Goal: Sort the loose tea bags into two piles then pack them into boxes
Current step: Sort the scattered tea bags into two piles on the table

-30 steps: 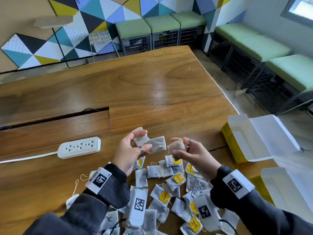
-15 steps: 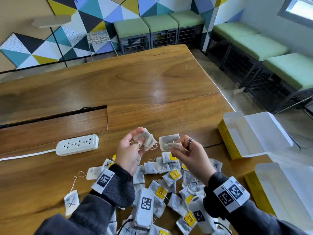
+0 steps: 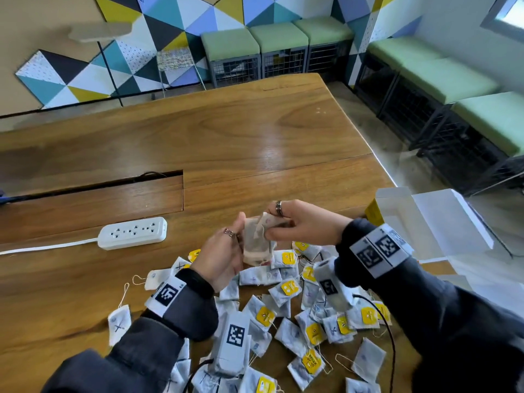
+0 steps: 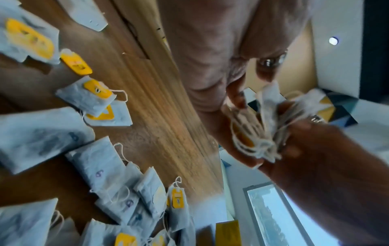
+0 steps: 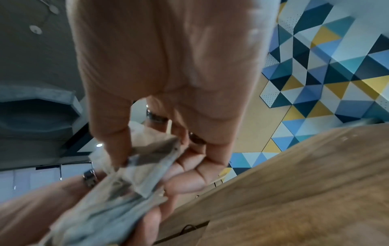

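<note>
My left hand [image 3: 226,251] holds a small stack of tea bags [image 3: 256,245] upright above the table, fingers curled round it. My right hand [image 3: 292,225] pinches one tea bag [image 3: 269,222] against that stack. The left wrist view shows the stack of tea bags [image 4: 263,123] edge-on between both hands; the right wrist view shows the tea bags [image 5: 134,176] pressed between thumb and fingers. Below the hands, several loose tea bags [image 3: 283,307], some with yellow tags, lie scattered. Two open yellow boxes stand at the right: one box [image 3: 419,219] near my right wrist, the other mostly hidden.
A white power strip [image 3: 133,232] with its cable lies left of the hands. A cable slot [image 3: 93,185] cuts the wooden table [image 3: 226,143]. One tea bag marked with an X [image 3: 119,324] lies apart at the left. Green benches stand beyond the table's right edge.
The hands, apart earlier with separate tea bags, have come together. My right hand has brought its bag onto the stack in my left hand.
</note>
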{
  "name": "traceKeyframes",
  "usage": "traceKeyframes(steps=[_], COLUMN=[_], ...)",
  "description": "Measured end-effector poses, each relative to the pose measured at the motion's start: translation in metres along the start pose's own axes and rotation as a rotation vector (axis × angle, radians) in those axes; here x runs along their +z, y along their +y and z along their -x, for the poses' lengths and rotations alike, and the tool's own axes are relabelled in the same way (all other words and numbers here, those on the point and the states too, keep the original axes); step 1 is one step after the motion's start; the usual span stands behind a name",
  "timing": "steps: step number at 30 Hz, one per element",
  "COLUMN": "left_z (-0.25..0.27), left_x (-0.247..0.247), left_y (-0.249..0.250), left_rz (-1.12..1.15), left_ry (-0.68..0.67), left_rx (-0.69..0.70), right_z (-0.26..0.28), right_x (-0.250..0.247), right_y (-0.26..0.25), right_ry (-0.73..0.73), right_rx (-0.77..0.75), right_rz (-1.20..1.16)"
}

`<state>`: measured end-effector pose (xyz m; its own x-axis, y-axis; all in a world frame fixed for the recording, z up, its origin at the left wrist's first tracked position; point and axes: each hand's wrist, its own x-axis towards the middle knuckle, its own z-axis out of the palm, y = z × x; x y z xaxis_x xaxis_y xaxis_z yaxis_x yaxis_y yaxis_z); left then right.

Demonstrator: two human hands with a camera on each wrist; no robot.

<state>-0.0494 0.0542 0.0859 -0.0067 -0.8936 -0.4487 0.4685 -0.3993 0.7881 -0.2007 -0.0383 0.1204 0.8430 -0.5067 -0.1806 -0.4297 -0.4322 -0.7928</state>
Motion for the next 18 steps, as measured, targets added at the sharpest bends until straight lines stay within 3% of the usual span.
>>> traceKeyframes(steps=[3,6,10,12,15,18], left_z=[-0.002,-0.007,-0.009,-0.005,-0.002,-0.004], left_x=[-0.001,-0.008,-0.026,-0.031,-0.037,-0.049], left_y=[-0.001,-0.005,-0.014,-0.016,-0.02,-0.024], left_rz=[0.022,0.013,-0.039,0.012,0.074,0.064], left_ry=[0.022,0.142,0.278,0.243,0.065,0.134], left_rx=[0.015,0.036,0.04,0.016,-0.052,-0.026], right_z=[-0.01,-0.013,-0.012,-0.017,-0.032,-0.045], right_x=[0.006,0.015,0.028,0.039,0.066,0.081], right_y=[0.009,0.021,0.027,0.022,0.014,0.012], right_ry=[-0.028,0.057,0.108,0.107,0.193,0.332], right_rx=[0.076,0.168,0.176,0.196,0.207,0.221], right_rz=[0.024,-0.16,-0.35,-0.428,-0.212,-0.015])
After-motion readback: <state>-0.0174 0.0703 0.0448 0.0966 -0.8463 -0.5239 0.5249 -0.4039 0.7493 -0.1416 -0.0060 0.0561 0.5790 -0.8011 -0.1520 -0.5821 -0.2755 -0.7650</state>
